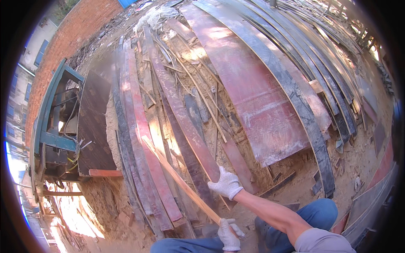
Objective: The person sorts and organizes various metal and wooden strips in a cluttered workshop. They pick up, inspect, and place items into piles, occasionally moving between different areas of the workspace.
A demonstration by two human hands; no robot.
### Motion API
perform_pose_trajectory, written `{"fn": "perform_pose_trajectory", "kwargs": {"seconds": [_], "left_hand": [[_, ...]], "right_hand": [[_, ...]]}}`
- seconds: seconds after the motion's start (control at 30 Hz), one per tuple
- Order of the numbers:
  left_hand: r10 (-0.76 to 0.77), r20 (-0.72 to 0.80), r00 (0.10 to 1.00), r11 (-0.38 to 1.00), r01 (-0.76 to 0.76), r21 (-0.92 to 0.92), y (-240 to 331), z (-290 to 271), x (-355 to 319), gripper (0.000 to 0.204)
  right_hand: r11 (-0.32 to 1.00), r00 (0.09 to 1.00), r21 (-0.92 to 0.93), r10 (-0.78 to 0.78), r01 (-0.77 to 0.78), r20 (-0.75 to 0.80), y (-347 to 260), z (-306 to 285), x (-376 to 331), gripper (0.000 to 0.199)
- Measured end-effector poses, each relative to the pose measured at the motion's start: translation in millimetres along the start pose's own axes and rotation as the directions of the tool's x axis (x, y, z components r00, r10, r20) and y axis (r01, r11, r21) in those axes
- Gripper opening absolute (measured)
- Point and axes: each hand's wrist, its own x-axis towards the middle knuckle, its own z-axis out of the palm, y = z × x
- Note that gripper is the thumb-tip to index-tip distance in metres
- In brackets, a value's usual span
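Note:
My left hand (229,234), in a white knitted work glove, is closed round the near end of a long, pale wooden strip (181,183). The strip slants away to the far left, over several reddish boards. Just above it, my right hand (226,184), gloved the same way, grips the right edge of a long, narrow reddish-brown board (185,120) close to its near end. Its fingers lie over the board's face; the underside of the grip is hidden. Beside the strip on the left lies a narrow red board (145,143).
A wide red panel (274,114) lies ahead to the right, with a long grey-black board (295,90) along it. More boards are stacked at the far right. At left stand a blue-green machine frame (59,141) and a dark panel (96,122). Clear plastic sheeting (155,17) lies at the back.

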Motion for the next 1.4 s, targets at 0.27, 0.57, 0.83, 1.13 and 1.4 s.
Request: {"fn": "perform_pose_trajectory", "kwargs": {"seconds": [0.27, 0.57, 0.83, 1.13, 1.4], "left_hand": [[0.1, -0.028, 0.995, 0.992, -0.098, 0.083, 19.6, 1.7, -0.9, 0.049], [0.058, 0.086, 0.995, 0.967, -0.077, 0.241, 6.9, -63.9, 41.6, 0.033], [0.036, 0.179, 0.983, 0.783, -0.139, 0.606, 13.5, -8.5, -114.5, 0.049], [-0.231, 0.207, 0.951, 0.592, -0.032, 0.805, 145.0, 45.0, -278.7, 0.042], [-0.156, 0.171, 0.973, 0.966, 0.114, 0.232, 289.7, 207.4, -316.1, 0.044]], "right_hand": [[0.949, 0.968, -0.194, -0.24, 0.25, 0.074, -30.8, 23.6, 33.6, 0.106], [0.479, 0.93, 0.866, -0.235, -0.141, 0.282, -117.6, 4.3, 32.1, 0.067], [0.269, 0.796, 0.75, 0.254, -0.604, 0.549, -143.1, -124.8, -39.4, 0.036], [0.43, 0.878, 0.765, 0.243, -0.479, 0.413, -249.2, -278.4, -156.7, 0.041], [0.836, 0.98, 0.513, 0.181, -0.198, 0.083, -327.8, -381.7, -95.4, 0.022]]}}
